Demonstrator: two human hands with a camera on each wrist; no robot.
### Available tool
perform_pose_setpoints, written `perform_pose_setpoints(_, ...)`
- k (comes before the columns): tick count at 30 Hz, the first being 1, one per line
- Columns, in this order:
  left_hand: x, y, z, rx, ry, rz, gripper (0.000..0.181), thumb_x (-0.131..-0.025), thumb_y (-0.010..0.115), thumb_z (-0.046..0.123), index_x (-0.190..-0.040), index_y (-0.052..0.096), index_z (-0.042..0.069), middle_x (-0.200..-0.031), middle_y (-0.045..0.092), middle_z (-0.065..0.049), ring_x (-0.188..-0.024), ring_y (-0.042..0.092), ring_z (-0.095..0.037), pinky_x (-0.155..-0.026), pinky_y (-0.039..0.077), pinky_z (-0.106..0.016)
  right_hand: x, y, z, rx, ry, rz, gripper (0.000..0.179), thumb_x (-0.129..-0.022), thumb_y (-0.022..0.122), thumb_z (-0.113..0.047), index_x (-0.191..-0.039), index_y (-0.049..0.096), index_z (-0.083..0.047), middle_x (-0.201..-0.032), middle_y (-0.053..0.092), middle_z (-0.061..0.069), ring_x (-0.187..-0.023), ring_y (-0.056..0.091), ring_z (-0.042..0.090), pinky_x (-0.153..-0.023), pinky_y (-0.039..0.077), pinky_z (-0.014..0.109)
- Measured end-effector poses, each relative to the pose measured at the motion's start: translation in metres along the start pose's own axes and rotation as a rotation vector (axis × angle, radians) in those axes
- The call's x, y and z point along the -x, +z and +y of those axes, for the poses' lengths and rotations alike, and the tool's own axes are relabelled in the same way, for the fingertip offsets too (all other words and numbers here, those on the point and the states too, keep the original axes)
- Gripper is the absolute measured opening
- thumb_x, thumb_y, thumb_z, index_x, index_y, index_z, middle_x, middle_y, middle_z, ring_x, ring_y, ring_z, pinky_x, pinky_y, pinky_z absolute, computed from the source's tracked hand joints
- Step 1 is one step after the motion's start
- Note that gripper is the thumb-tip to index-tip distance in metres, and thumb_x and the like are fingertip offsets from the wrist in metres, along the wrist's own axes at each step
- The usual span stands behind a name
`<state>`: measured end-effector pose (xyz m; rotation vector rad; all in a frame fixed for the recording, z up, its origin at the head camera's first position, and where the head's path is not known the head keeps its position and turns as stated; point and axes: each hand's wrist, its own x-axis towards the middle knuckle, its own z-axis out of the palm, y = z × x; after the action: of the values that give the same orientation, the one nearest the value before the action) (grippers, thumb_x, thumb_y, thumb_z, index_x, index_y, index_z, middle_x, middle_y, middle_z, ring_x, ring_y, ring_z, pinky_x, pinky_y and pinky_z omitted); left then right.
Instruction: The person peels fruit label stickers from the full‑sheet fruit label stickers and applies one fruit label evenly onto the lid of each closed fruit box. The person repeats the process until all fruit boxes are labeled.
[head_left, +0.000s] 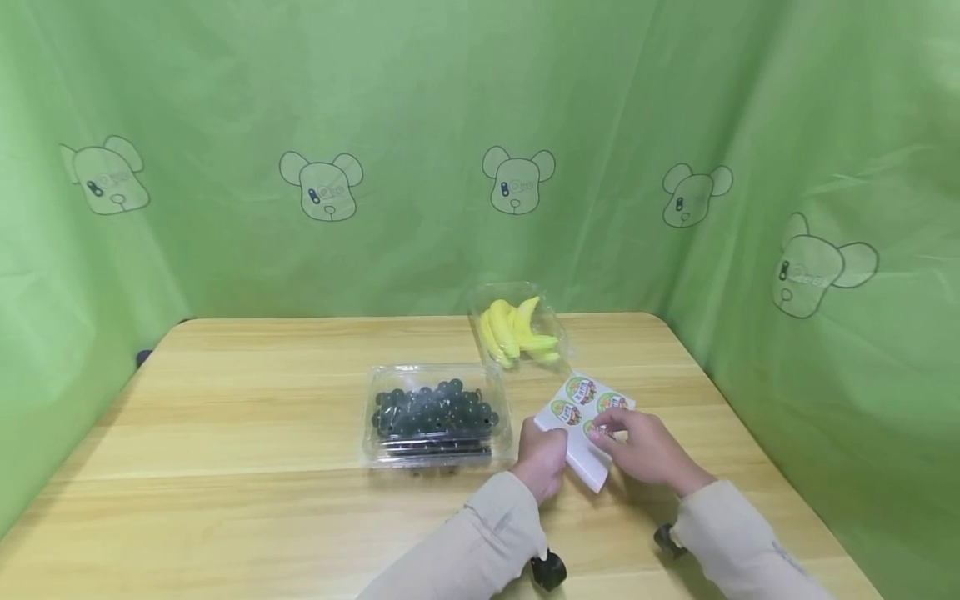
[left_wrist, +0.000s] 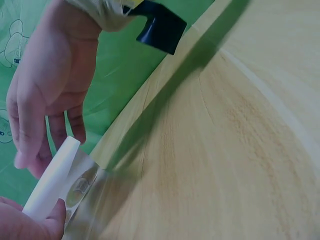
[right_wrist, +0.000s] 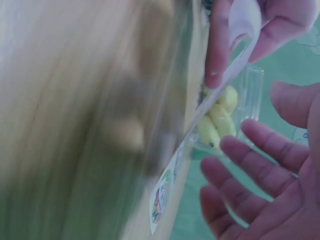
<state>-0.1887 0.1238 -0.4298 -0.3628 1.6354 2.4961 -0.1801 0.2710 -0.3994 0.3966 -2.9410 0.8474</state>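
Note:
My left hand [head_left: 542, 457] grips a white sheet of round fruit-printed stickers [head_left: 587, 460] by its near left edge, tilted above the table. The left wrist view shows the sheet's edge [left_wrist: 52, 180] curling up between thumb and fingers. Over the sheet's right side is my right hand [head_left: 645, 447], its fingertips close to the lower sticker [head_left: 596, 429]. Seen from the right wrist, those fingers [right_wrist: 260, 160] are spread and loosely bent, thumb apart, holding nothing. Left of the hands sits a lidded clear plastic box of dark green grapes [head_left: 435, 412].
Behind the sheet, a clear plastic box [head_left: 480, 292] with several yellow bananas [head_left: 504, 329] stands near the table's far edge. Green curtains [head_left: 420, 83] with bear-head drawings enclose the wooden table [head_left: 225, 417]. Black wrist devices [head_left: 550, 571] hang beneath both sleeves.

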Motion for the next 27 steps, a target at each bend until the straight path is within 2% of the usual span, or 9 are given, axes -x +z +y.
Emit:
perform_pose_setpoints(5,0.0,-0.002,-0.001,-0.001,0.021,-0.024,0.042,-0.073,0.042,-0.022,-0.112,0.057,-0.011,-0.103,0.066,-0.019,-0.091,0.067,-0.031,-0.075,0.059,-0.033,-0.01,0.002,0.007,-0.011,-0.065,0.015,0.021,-0.09,0.068,-0.014,-0.104,0.068,0.001,-0.102,0.069,0.015,-0.1,0.063,0.039,-0.086,0.051,0.058)
perform_pose_setpoints(12,0.001,-0.003,-0.002,0.007,0.01,-0.036,0.045,-0.072,0.04,-0.022,-0.113,0.054,-0.01,-0.101,0.065,-0.017,-0.088,0.067,-0.029,-0.074,0.059,-0.034,-0.021,0.003,0.017,-0.004,-0.077,0.005,0.024,-0.09,0.068,-0.015,-0.108,0.067,0.001,-0.106,0.068,0.021,-0.098,0.064,0.039,-0.083,0.054,0.054)
perform_pose_setpoints(19,-0.001,-0.003,-0.004,0.089,-0.029,-0.048,0.046,-0.073,0.039,-0.021,-0.117,0.049,-0.011,-0.103,0.064,-0.019,-0.093,0.066,-0.033,-0.078,0.059,-0.037,-0.029,0.005,0.023,0.026,-0.135,-0.006,0.019,-0.089,0.069,-0.014,-0.105,0.07,-0.006,-0.104,0.069,0.018,-0.095,0.065,0.037,-0.082,0.054,0.054)
perform_pose_setpoints(21,0.0,-0.004,-0.005,0.113,-0.048,-0.052,0.046,-0.074,0.039,-0.02,-0.119,0.045,-0.011,-0.107,0.061,-0.021,-0.097,0.064,-0.036,-0.081,0.058,-0.038,-0.03,0.006,0.023,0.022,-0.143,-0.023,0.017,-0.088,0.069,-0.013,-0.104,0.07,-0.007,-0.105,0.069,0.017,-0.094,0.065,0.034,-0.081,0.054,0.051)
perform_pose_setpoints(27,0.001,-0.003,-0.009,0.155,-0.103,-0.078,0.042,-0.08,0.039,-0.018,-0.121,0.04,-0.01,-0.112,0.058,-0.023,-0.105,0.061,-0.039,-0.088,0.055,-0.042,-0.032,0.01,0.025,0.024,-0.158,-0.073,0.02,-0.087,0.071,-0.011,-0.107,0.071,-0.008,-0.103,0.07,0.007,-0.081,0.058,0.016,-0.071,0.051,0.032)
